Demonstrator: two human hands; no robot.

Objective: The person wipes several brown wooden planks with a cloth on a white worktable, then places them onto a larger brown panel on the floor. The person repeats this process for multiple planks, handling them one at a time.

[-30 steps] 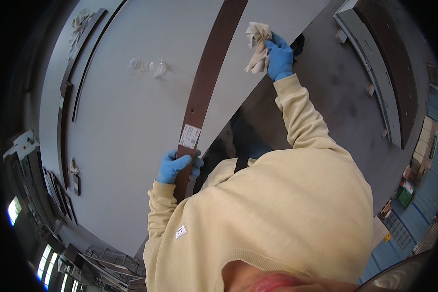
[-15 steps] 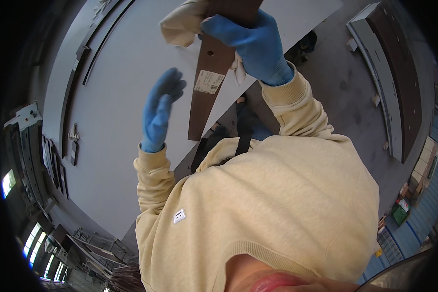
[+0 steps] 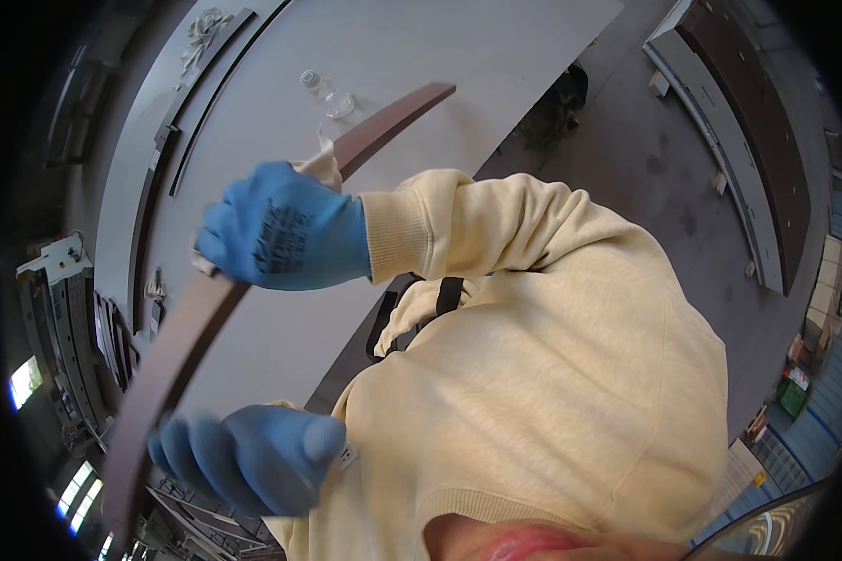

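Note:
A long, narrow brown board (image 3: 180,348) runs slantwise from the lower left up over the pale grey table, looking curved in the fisheye picture. My right hand (image 3: 285,229), in a blue glove, reaches across my body and is closed over the board, with a white cloth (image 3: 321,166) bunched under it. Cloth shows on both sides of the fist. My left hand (image 3: 248,458), also gloved in blue, is at the board's lower part near my chest. Its fingers look bent and overlap the board's edge, but motion blurs them and their grip is unclear.
Beyond the board, a clear bottle (image 3: 327,93) lies on the grey table (image 3: 421,47). Dark strips (image 3: 145,220) lie along the table's left side, with a crumpled white cloth (image 3: 206,33) near the far end. At right, a large brown-and-grey panel stack (image 3: 734,140) rests on small blocks.
The board has swung round toward my lower left, with its label out of sight. My right hand has moved left and nearer with the cloth; my left hand has dropped toward my chest. The bottle now shows.

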